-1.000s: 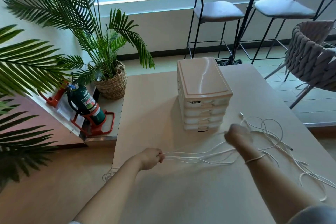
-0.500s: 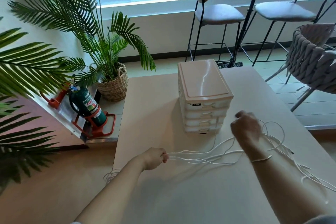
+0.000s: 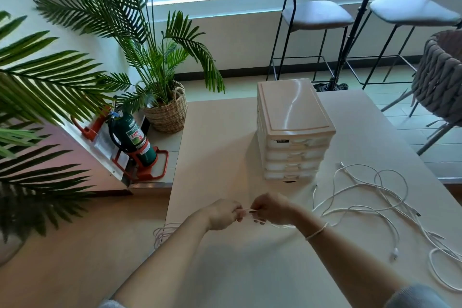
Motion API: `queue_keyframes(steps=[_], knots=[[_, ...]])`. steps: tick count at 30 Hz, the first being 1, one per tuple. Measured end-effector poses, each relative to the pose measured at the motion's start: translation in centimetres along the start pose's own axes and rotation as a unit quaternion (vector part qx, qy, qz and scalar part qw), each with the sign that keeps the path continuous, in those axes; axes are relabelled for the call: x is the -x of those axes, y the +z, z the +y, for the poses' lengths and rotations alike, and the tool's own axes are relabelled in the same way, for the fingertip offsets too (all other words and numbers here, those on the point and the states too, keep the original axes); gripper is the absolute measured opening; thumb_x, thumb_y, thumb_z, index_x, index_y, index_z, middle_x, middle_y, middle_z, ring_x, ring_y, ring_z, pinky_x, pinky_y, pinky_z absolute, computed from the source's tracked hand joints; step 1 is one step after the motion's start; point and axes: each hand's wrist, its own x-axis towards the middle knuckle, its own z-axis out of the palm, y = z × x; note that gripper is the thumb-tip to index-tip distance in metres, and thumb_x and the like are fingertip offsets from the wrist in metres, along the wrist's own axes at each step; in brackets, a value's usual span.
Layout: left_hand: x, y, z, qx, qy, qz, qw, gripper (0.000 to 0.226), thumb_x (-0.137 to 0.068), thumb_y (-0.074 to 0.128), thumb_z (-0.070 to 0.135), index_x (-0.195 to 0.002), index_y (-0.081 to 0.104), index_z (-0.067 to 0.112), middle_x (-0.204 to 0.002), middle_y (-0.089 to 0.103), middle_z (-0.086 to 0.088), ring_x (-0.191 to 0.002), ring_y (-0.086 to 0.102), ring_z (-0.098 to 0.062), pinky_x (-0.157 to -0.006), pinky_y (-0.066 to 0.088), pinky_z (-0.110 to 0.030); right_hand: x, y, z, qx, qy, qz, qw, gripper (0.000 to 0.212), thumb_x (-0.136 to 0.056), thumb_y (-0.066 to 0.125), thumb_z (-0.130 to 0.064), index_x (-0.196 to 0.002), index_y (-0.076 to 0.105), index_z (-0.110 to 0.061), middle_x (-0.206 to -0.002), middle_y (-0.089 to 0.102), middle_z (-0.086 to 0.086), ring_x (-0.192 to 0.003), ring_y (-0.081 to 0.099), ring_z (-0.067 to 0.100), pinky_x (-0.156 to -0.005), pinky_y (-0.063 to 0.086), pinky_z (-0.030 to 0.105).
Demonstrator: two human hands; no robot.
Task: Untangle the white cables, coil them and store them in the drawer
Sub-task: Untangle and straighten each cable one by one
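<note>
White cables [image 3: 370, 197] now lie slack on the desk [image 3: 225, 145]; right hand [image 3: 272, 209] has swung in beside left hand [image 3: 223, 212], both grips pinching one strand.

Your left hand [image 3: 223, 215] and right hand [image 3: 272, 209] meet near the table's [image 3: 225, 132] left edge, pinching cable between them. The drawer unit [image 3: 292, 130] stands on the table at your 12 o'clock, behind both hands. The cables [image 3: 370, 197] sprawl on the table at 3 o'clock — some strands hang off the left edge at 9. Off the table, at 10 o'clock, the fire extinguisher [image 3: 131, 139] stands on the floor — the basket plant [image 3: 166, 107] just behind it.
</note>
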Motion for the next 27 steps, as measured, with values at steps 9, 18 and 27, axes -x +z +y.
queue_keyframes(steps=[9,18,27], knots=[[0.2,0.1,0.5,0.012,0.001,0.003,1.0,0.031,-0.101,0.036,0.023,-0.106,0.06,0.005,-0.101,0.056,-0.012,-0.088,0.045,-0.018,-0.07,0.032,-0.024,0.0,0.2,0.2,-0.078,0.031,-0.072,0.994,0.022,-0.086,0.054,-0.01,-0.069,0.06,-0.023,-0.084,0.072,0.0,-0.068,0.06,0.007,-0.076,0.048,0.024],[0.4,0.4,0.1,0.024,0.004,-0.001,1.0,0.027,-0.1,0.037,0.025,-0.1,0.061,0.011,-0.094,0.051,-0.005,-0.083,0.045,-0.017,-0.067,0.032,-0.022,0.5,1.2,1.3,-0.263,0.06,-0.074,0.96,0.023,-0.095,0.045,-0.013,-0.077,0.059,-0.017,-0.074,0.067,-0.001,-0.049,0.054,0.008,-0.047,0.036,0.021],[0.8,0.2,0.7,0.018,0.011,-0.007,1.0,0.028,-0.099,0.037,0.02,-0.103,0.06,0.006,-0.093,0.05,-0.005,-0.084,0.044,-0.018,-0.083,0.045,-0.032,0.1,1.2,1.2,-0.244,0.06,-0.084,0.964,0.017,-0.087,0.057,-0.002,-0.073,0.056,-0.012,-0.071,0.067,0.0,-0.062,0.064,0.015,-0.059,0.047,0.025]])
